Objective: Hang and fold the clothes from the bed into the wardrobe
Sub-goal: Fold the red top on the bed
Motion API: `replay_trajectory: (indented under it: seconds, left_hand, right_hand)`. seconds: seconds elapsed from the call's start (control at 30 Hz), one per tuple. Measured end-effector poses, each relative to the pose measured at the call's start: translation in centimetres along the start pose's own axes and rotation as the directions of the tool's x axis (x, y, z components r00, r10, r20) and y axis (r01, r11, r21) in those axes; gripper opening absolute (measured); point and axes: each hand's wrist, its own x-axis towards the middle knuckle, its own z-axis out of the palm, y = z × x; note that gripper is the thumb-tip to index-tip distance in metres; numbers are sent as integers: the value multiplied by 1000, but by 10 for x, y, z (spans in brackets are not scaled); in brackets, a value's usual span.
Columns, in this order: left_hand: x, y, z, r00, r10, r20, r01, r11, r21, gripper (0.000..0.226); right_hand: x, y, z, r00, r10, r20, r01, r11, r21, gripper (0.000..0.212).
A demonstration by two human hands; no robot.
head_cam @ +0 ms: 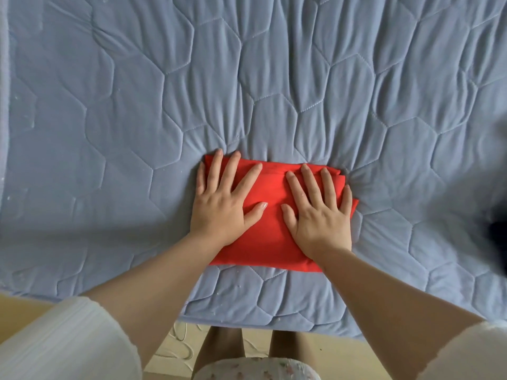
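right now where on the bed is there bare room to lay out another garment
The blue quilted bed cover lies bare left of the folded red cloth and across the whole far side. A dark blurred thing sits at the right edge. The left hand and right hand press flat on the cloth near the front edge.

No text, label or number can be read anywhere.
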Motion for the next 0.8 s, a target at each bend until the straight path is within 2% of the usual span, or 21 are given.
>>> replay_trajectory:
  seconds: [0.1,0.17,0.2,0.27,0.3,0.37,0.4,0.43,0.5,0.53,0.6,0.8]
  left_hand:
    - [0,-2,-13,1000,-5,24,7,998,-65,68]
    - [-5,2,-24,987,-151,49,157,974,-161,79]
    - [-10,4,-29,957,-281,67,289,926,-244,87]
    - [-19,8,-36,833,-532,154,538,712,-452,98]
    - [-23,10,-39,763,-604,229,615,571,-544,98]
    - [-28,8,-41,650,-652,391,692,294,-660,82]
    - [-28,6,-42,603,-636,482,717,166,-677,67]
    - [-27,3,-44,563,-596,573,737,47,-675,53]
    - [-25,-6,-46,540,-466,701,749,-113,-653,31]
    - [-24,-10,-49,546,-405,734,756,-140,-640,22]
    - [-24,-15,-52,541,-343,768,781,-133,-610,13]
    - [-30,-19,-77,509,-406,759,776,-167,-609,12]
  right_hand:
    - [-7,2,-6,999,18,27,-20,999,48,60]
    - [-16,2,-13,998,53,-16,-50,989,139,62]
    - [-19,2,-18,994,95,-61,-81,975,207,64]
    - [-23,3,-26,948,287,-138,-218,900,377,67]
    - [-25,5,-30,894,432,-119,-332,817,471,69]
    - [-32,10,-33,742,667,70,-528,517,674,70]
    - [-35,11,-33,691,693,205,-561,337,756,65]
    - [-38,13,-32,671,665,327,-567,177,804,55]
    - [-43,16,-31,678,559,477,-565,-18,825,37]
    - [-43,17,-33,685,516,515,-565,-70,822,30]
    - [-42,18,-38,690,442,573,-576,-145,805,24]
    - [-49,5,-62,690,350,633,-602,-207,771,29]
